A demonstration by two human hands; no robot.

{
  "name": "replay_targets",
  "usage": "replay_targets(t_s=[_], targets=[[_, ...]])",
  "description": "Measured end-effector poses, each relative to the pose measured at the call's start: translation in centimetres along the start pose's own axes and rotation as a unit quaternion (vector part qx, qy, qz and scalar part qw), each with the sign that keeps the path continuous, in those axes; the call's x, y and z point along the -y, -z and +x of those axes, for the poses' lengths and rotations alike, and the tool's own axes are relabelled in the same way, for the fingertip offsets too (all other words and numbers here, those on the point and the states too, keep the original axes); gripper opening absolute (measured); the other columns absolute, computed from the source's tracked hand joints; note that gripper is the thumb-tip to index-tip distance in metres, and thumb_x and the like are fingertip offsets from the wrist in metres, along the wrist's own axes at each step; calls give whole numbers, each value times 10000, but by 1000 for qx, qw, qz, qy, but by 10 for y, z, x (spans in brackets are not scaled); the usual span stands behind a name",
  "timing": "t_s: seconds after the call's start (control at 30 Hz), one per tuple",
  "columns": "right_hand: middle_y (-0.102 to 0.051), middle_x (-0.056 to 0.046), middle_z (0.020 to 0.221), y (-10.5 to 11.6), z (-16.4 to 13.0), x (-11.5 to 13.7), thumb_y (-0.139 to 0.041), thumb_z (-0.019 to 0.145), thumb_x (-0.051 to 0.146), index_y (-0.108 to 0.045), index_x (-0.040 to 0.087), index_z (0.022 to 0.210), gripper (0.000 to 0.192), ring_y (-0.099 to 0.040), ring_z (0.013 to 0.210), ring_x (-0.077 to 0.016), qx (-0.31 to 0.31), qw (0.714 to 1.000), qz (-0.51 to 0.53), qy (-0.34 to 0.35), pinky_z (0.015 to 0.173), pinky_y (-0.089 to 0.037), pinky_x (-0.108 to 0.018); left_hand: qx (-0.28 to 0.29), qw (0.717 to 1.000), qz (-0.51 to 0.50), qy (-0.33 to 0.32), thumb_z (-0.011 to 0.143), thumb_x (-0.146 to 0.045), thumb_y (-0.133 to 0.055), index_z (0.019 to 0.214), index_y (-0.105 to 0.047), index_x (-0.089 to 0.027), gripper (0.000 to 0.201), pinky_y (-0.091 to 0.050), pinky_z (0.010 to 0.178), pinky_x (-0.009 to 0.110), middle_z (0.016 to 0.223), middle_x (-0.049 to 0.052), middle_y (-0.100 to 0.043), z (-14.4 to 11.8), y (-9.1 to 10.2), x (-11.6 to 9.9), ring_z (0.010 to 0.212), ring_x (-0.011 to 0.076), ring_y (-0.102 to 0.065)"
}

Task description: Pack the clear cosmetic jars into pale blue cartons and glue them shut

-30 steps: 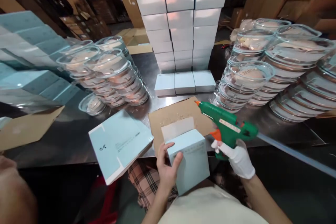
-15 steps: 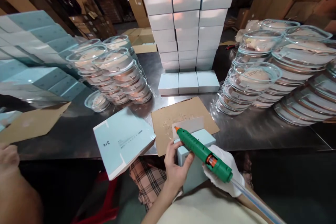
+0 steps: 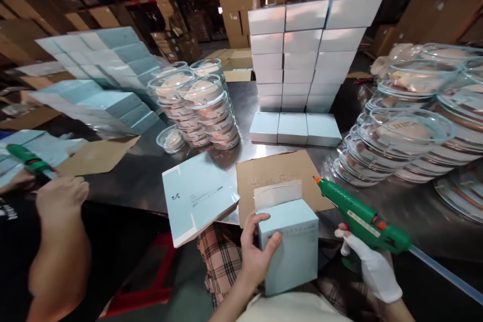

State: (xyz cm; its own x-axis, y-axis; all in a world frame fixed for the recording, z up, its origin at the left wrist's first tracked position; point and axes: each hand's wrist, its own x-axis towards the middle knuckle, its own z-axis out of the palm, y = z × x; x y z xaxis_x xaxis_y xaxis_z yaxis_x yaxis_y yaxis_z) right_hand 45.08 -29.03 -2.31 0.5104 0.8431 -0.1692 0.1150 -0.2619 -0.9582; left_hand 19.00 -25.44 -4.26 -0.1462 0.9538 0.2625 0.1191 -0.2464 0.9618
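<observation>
My bare left hand (image 3: pixel 256 254) grips the left side of a light blue box (image 3: pixel 292 249), thumb on the near face. A pale flap (image 3: pixel 278 194) stands out from the box's far edge, above a brown cardboard sheet (image 3: pixel 249 176). In a white glove, my right hand (image 3: pixel 372 261) is wrapped round the handle of a green hot glue gun (image 3: pixel 362 216). Its orange nozzle points up and left, apart from the box, and a clear glue stick (image 3: pixel 445 271) sticks out behind. A larger light blue box (image 3: pixel 199 196) lies to the left of my left hand.
Stacks of round glass dishes (image 3: pixel 204 105) stand at the left, with more glass dishes (image 3: pixel 407 131) at the right. White-blue boxes (image 3: pixel 302 60) are piled at the back. At far left, a co-worker's arm (image 3: pixel 60 231) is beside another green glue gun (image 3: pixel 30 161).
My right hand has moved right with the glue gun, taking the nozzle away from the flap. My left hand stays on the box. The view has turned left, showing more of the co-worker.
</observation>
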Motion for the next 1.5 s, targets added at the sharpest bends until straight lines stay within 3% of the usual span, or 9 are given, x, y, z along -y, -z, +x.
replay_targets(t_s=[0.13, 0.27, 0.43, 0.63, 0.83, 1.13, 1.23, 1.37, 1.5], targets=[[-600, -8, 549, -30, 41, 11, -658, 762, 637, -751, 158, 973, 532, -503, 442, -154, 134, 982, 60, -118, 427, -383, -271, -3, 999, -45, 28, 830, -546, -803, 1082, -730, -248, 397, -517, 860, 315, 1075, 54, -672, 4, 2, -6, 993, 239, -654], [-587, -24, 491, -27, 75, 21, -680, 749, 593, -702, 189, 714, 406, -584, 491, -206, 134, 983, -42, -115, 495, -456, -298, -11, 996, -73, 40, 822, -564, -801, 1058, -724, -244, 404, -520, 803, 301, 1061, 50, -668, 7, 8, -12, 930, 226, -658], [-798, -74, 894, -23, 55, 57, -783, 737, 515, -799, 237, 909, 328, -736, 900, -285, 73, 990, -114, 48, 791, -575, -350, 2, 996, -80, 38, 798, -586, -811, 1007, -726, -242, 411, -527, 854, 323, 1038, 53, -681, 12, 11, -18, 976, 249, -665], [-781, -113, 1163, -60, 45, 80, -865, 721, 593, -763, 166, 1173, 630, -724, 1087, -314, 325, 941, 95, 0, 956, -583, -430, 38, 991, -106, 70, 737, -626, -841, 1003, -691, -238, 493, -518, 911, 363, 1183, 96, -672, 17, 2, -11, 1119, 305, -646], [-648, -145, 1358, -38, 47, 75, -711, 734, 868, -706, 207, 1250, 839, -640, 1238, -301, 465, 852, 30, 238, 1065, -517, -420, 14, 971, -224, 76, 806, -557, -827, 1326, -371, -381, 714, -536, 891, 363, 1176, 34, -674, 28, 2, -3, 1024, 226, -670], [-638, -95, 1253, -50, 43, 73, -735, 955, 343, -759, 238, 1200, 268, -663, 1156, -192, 453, 800, -40, 392, 1046, -540, -361, 87, 992, -89, -7, 877, -579, -751, 825, -712, -241, 344, -505, 1028, 470, 1107, 93, -640, 36, 8, -16, 1143, 305, -640], [-652, -104, 1245, -51, 45, 62, -730, 959, 353, -750, 242, 1199, 265, -667, 1172, -211, 393, 831, -23, 392, 1056, -538, -383, 86, 990, -104, 34, 853, -667, -742, 1118, -704, -276, 474, -512, 1067, 489, 1361, 133, -612, 34, 15, -13, 1297, 340, -611], [-648, -120, 1332, -48, 55, 53, -767, 921, 482, -709, 255, 1233, 389, -641, 1256, -256, 255, 915, 16, 312, 1105, -518, -432, 187, 972, -90, 109, 680, -606, -925, 1586, -366, -321, 1102, -584, 989, 471, 1531, 210, -531, 35, 34, -10, 1366, 386, -597], [-433, -170, 1643, -32, 63, 45, -665, 889, 745, -386, 287, 1595, 887, -560, 1420, -307, 157, 954, 126, 220, 1122, -526, -468, 231, 956, -79, 164, 834, -515, -834, 1614, -320, -312, 956, -609, 925, 450, 1316, 159, -706, 73, 14, -20, 1131, 315, -734]])
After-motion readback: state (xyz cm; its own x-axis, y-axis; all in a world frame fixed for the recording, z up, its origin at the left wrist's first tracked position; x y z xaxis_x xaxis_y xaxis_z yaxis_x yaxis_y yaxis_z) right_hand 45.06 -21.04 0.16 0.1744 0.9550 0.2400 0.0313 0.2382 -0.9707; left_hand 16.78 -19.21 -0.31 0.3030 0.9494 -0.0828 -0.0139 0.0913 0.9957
